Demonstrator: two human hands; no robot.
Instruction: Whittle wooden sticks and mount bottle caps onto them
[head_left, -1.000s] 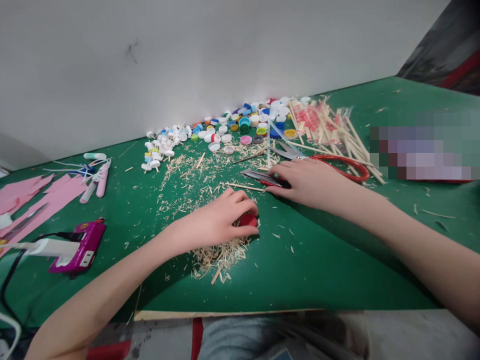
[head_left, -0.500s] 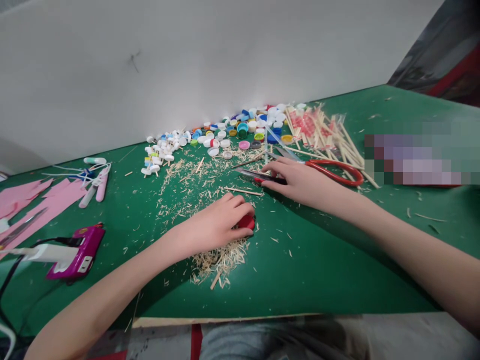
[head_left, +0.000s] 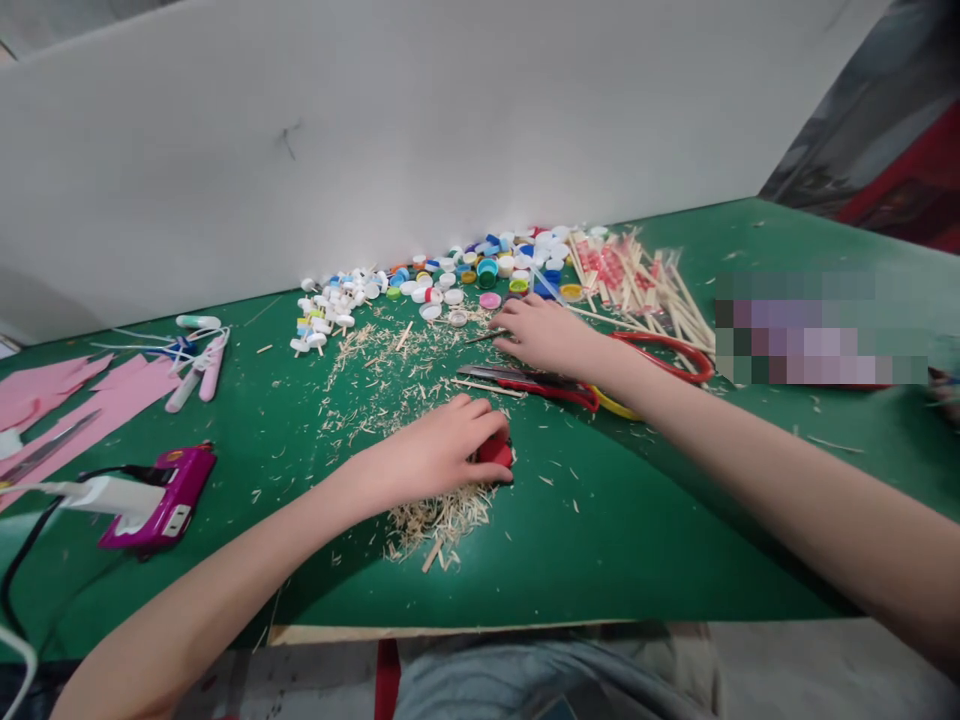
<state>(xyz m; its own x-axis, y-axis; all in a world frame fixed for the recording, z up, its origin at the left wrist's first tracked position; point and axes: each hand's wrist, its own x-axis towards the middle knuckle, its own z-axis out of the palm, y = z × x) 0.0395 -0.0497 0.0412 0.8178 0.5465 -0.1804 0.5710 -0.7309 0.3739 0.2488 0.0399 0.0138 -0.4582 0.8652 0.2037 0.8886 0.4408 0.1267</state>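
Note:
My left hand (head_left: 435,450) rests on the green table (head_left: 637,520) with its fingers curled round a small red cap (head_left: 496,452), beside a heap of wood shavings (head_left: 442,515). My right hand (head_left: 544,335) reaches further back, its fingertips pinching a thin wooden stick (head_left: 484,337) among the shavings near the bottle caps (head_left: 487,268). A red-handled utility knife (head_left: 529,381) lies just in front of that hand, free of it. Red-handled scissors (head_left: 664,350) lie partly under my right forearm.
A bundle of wooden sticks (head_left: 645,280) lies at the back right. White caps on short sticks (head_left: 322,310) sit left of the loose caps. A magenta glue gun (head_left: 161,495), pink paper (head_left: 82,395) and pens (head_left: 202,365) lie at left. A white wall stands behind.
My right hand has let go of the utility knife and moved back and left onto a thin stick near the caps. My left hand stays on the red cap.

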